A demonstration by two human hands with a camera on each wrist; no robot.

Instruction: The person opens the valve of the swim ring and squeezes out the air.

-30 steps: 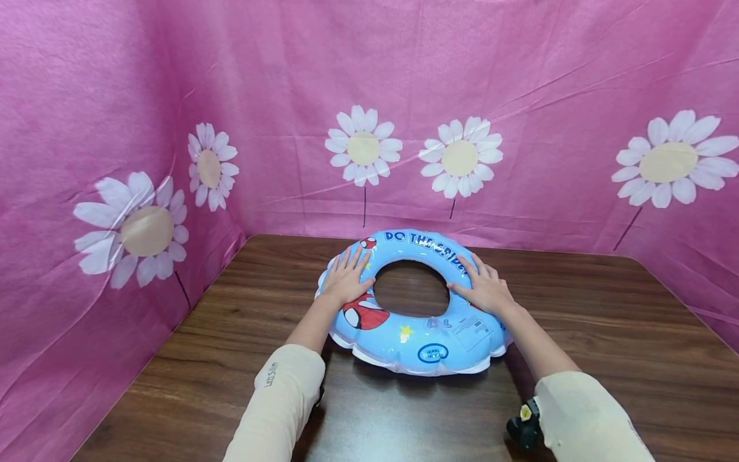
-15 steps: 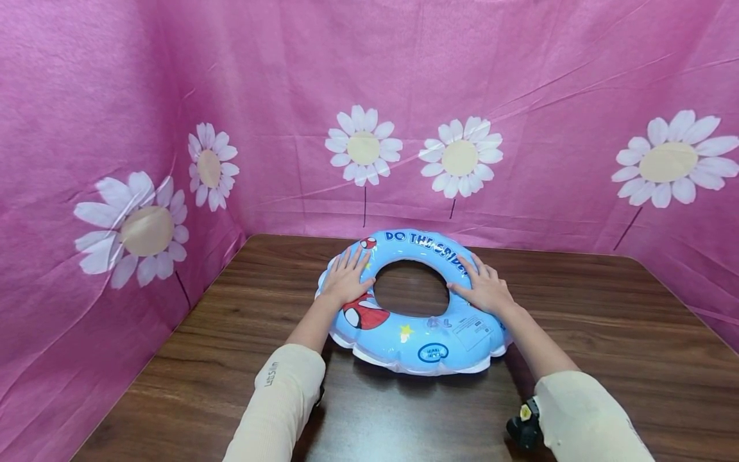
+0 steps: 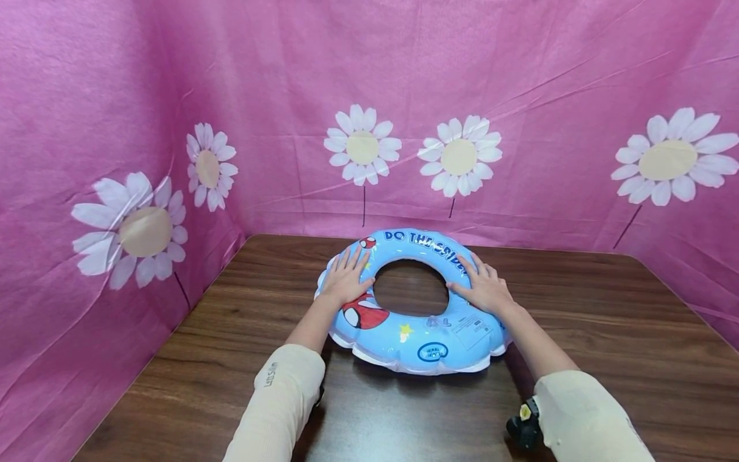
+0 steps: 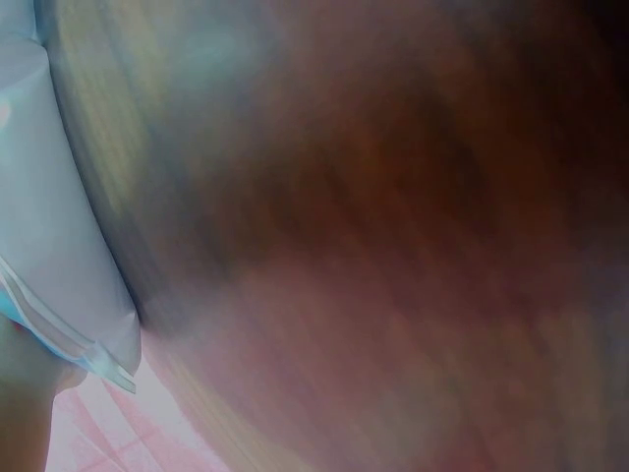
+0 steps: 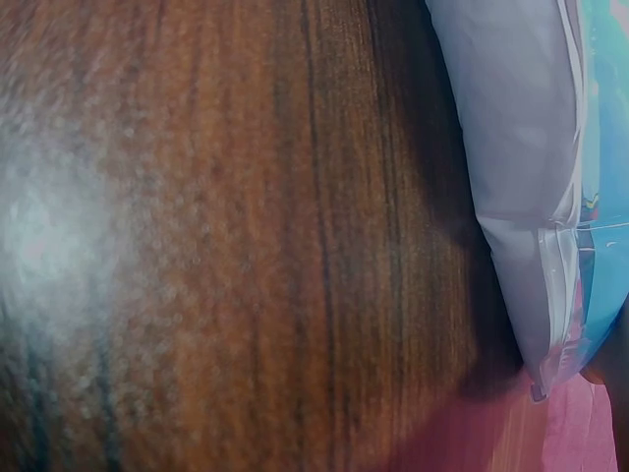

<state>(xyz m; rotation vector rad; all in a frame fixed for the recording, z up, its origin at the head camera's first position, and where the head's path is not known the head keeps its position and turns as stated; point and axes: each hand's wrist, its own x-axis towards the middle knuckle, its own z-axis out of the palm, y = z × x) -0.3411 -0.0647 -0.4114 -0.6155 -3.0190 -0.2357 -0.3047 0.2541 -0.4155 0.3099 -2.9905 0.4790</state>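
Note:
A blue inflatable swim ring [image 3: 398, 343] with a white underside lies on the table, printed with red masked faces, a yellow star and lettering along its far side. On its left side rests my left hand [image 3: 345, 280], palm down with fingers spread and straight. My right hand [image 3: 485, 287] lies likewise on the ring's right side, its thumb toward the centre hole. Seen from the left wrist, the ring's pale side [image 4: 59, 197] runs along the left edge, with part of the hand [image 4: 29, 393] below it. The right wrist view shows the ring's white side [image 5: 521, 147] above the wood.
The brown wood-grain table [image 3: 231, 333] extends around the ring on all sides. A pink curtain [image 3: 277, 96] with white daisies closes off the back and both sides. A small black device [image 3: 524, 427] sits by the right sleeve [image 3: 589, 417].

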